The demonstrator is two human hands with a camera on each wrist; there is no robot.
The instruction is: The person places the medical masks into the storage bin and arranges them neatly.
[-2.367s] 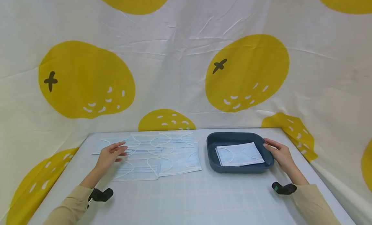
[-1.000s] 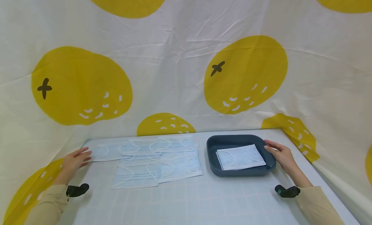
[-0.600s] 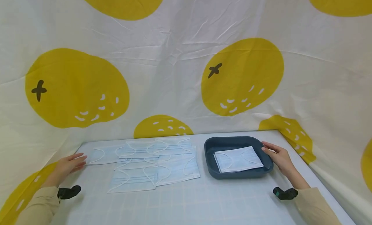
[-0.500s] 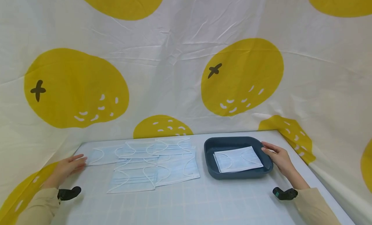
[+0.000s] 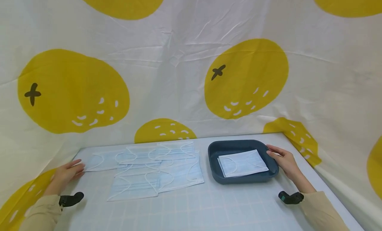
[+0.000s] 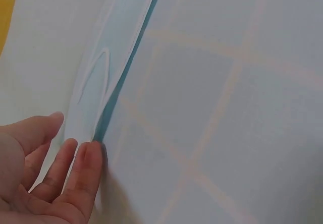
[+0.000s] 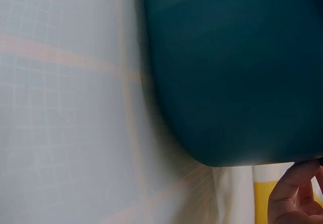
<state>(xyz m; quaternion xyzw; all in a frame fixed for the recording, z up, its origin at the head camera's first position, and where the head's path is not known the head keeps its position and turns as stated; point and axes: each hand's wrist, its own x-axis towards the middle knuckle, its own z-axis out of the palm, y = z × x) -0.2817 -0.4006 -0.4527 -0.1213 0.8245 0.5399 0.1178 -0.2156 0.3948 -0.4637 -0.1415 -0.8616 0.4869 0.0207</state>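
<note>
My left hand (image 5: 66, 174) is at the left end of the leftmost pale blue face mask (image 5: 104, 161). In the left wrist view its fingertips touch the corner of that mask (image 6: 93, 82), whose long edge lifts slightly off the cloth; the thumb stands apart above. To the right, several more masks (image 5: 183, 173) lie flat and overlapping, their white ear loops on top. My right hand (image 5: 286, 161) holds the right rim of a dark blue tray (image 5: 246, 180), thumb at the edge. Inside the tray lies a small stack of masks (image 5: 243, 163).
A white table (image 5: 179, 212) with a faint grid pattern carries everything. Behind it hangs a white curtain (image 5: 173, 91) printed with big yellow fruit. Each wrist wears a black camera mount, the left one (image 5: 71, 199) close over the tabletop.
My left hand has moved left and down from above the masks to the left end of the leftmost one. The right hand stays on the tray; the head view has shifted slightly.
</note>
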